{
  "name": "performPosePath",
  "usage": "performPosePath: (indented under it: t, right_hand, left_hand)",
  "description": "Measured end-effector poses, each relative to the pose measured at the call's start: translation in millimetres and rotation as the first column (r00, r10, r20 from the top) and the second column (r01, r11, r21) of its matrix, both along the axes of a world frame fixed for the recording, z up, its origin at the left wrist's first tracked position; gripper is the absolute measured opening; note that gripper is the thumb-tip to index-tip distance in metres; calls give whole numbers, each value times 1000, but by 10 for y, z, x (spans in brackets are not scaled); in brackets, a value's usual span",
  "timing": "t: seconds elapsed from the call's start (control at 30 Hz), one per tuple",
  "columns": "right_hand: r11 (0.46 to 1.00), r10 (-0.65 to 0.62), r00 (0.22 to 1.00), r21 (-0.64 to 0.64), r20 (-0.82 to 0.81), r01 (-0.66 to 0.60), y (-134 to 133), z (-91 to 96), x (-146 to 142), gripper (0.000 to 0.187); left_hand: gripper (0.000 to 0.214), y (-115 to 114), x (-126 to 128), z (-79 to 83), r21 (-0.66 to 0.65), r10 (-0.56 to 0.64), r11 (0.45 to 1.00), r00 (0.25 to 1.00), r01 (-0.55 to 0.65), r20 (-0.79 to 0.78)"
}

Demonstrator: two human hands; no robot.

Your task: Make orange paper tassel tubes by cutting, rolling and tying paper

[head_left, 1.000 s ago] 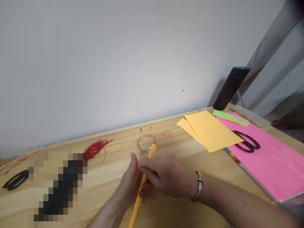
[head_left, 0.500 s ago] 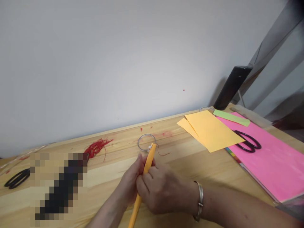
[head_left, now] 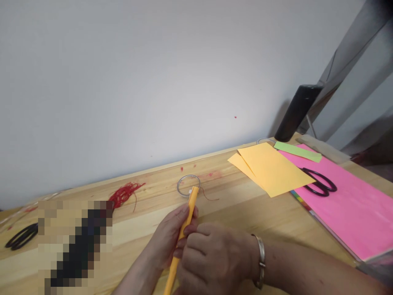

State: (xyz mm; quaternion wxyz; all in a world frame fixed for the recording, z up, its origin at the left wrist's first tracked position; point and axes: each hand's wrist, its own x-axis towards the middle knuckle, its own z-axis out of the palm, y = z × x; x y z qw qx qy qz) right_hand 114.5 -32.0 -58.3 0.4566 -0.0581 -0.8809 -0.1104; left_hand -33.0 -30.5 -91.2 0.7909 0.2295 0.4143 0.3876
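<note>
A long rolled orange paper tube [head_left: 190,207] lies slanted over the wooden table [head_left: 233,205], its far end beside a clear tape ring [head_left: 188,184]. My left hand [head_left: 167,237] grips the tube from the left, thumb pressed along it. My right hand [head_left: 215,256], with a silver bracelet on the wrist, is curled around the tube lower down, fingers closed over it. A thin red thread [head_left: 210,197] trails from the tube's far end.
A bundle of red thread [head_left: 124,191] lies at the left. Black scissors [head_left: 18,237] sit at the far left, another pair [head_left: 319,182] on pink paper [head_left: 353,209]. Orange sheets [head_left: 272,168], a green strip [head_left: 297,150] and a black cylinder [head_left: 296,112] are at right.
My right hand has slid down the tube toward me, from near its upper half to lower on it. The left hand keeps its grip and the tube has barely shifted.
</note>
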Motion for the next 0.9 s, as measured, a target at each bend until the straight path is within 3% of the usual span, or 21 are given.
performPosePath:
  t: [0.07, 0.13, 0.23, 0.3, 0.37, 0.43, 0.47, 0.53, 0.6, 0.73, 0.9]
  right_hand:
    - [994, -5, 990, -110, -141, -11, 51, 76, 80, 23]
    - [963, -74, 961, -271, -267, -1, 126, 146, 176, 14]
    - [808, -259, 874, -587, -412, -38, 248, 167, 260, 8]
    - [610, -321, 852, -778, -414, -149, 309, 114, 244, 17]
    - [329, -278, 873, -893, -402, -306, 340, 37, 183, 26]
    - [33, -180, 879, -896, -442, -444, 346, -28, 112, 33]
    - [-78, -143, 866, -867, -480, -493, 342, -47, 82, 37]
    - [-208, -111, 840, -814, -532, -543, 331, -52, 44, 45]
    - [-236, -117, 844, -811, -523, -536, 322, -20, 37, 44]
    - [-184, -152, 863, -845, -481, -503, 311, 72, 62, 25]
    - [-124, -161, 879, -874, -449, -469, 287, 100, 78, 23]
  left_hand:
    - [25, 24, -79, -10, -47, -99, 993, 972, 111, 212]
    - [26, 49, -149, 2, 18, -196, 978, 895, 206, 400]
    - [30, 58, -207, 32, 181, -297, 955, 791, 237, 534]
    - [35, 38, -220, 33, 242, -334, 941, 754, 235, 565]
    - [39, 7, -228, 13, 274, -352, 934, 739, 231, 575]
    - [39, -24, -239, -19, 294, -352, 931, 740, 215, 574]
    - [39, -35, -245, -36, 299, -343, 933, 746, 201, 570]
    - [38, -50, -256, -64, 305, -324, 936, 762, 174, 561]
    - [37, -55, -261, -80, 316, -322, 934, 770, 165, 550]
    - [33, -60, -258, -79, 369, -388, 907, 741, 201, 549]
    - [33, -69, -259, -80, 394, -388, 902, 739, 179, 551]
